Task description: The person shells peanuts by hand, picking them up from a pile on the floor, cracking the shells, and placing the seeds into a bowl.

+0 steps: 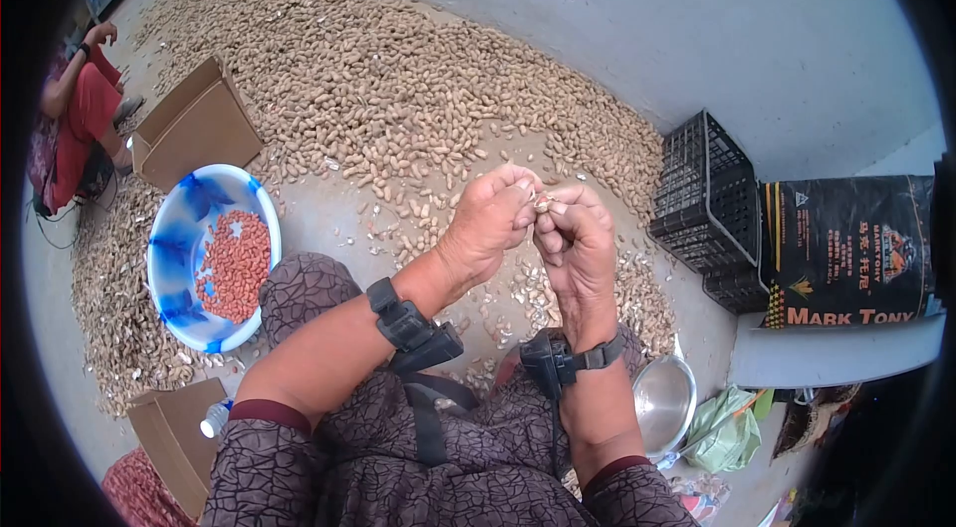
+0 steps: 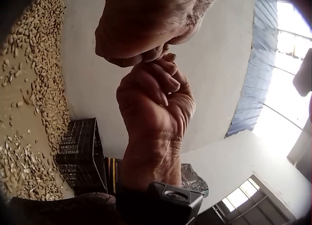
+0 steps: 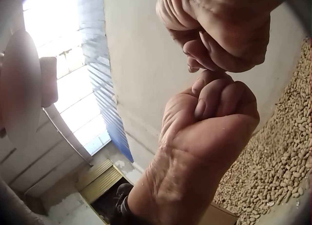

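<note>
Both the left hand (image 1: 490, 220) and the right hand (image 1: 578, 248) were curled in tight mid-scene, pinching a partly hidden peanut (image 1: 541, 202) between them! To their left sat the blue-and-white basin (image 1: 177, 253) with its reddish kernels (image 1: 239, 268), and beyond it all a huge peanut heap (image 1: 368, 69) sprawled along the far wall (image 1: 637, 19).
</note>
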Motion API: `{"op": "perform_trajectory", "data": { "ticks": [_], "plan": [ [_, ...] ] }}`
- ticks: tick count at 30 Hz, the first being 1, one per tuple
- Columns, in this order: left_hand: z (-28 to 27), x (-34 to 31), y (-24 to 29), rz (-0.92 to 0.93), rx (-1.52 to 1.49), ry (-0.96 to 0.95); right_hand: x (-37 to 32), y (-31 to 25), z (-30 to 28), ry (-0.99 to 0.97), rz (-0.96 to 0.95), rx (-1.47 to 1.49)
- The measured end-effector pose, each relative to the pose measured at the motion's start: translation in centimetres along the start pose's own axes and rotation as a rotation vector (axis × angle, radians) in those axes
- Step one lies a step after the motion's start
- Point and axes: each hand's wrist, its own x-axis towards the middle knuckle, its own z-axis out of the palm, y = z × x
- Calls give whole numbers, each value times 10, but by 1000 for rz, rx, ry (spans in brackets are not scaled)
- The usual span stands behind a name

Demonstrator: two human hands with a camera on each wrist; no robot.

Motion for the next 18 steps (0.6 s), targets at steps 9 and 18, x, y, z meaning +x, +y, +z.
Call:
{"op": "perform_trajectory", "data": {
  "ticks": [9, 18],
  "plan": [
    [2, 3, -7, -144, 885, -45, 2, -24, -12, -185, -5, 105],
    [1, 0, 5, -312, 184, 5, -2, -26, -4, -84, -99, -734]
  ]
}}
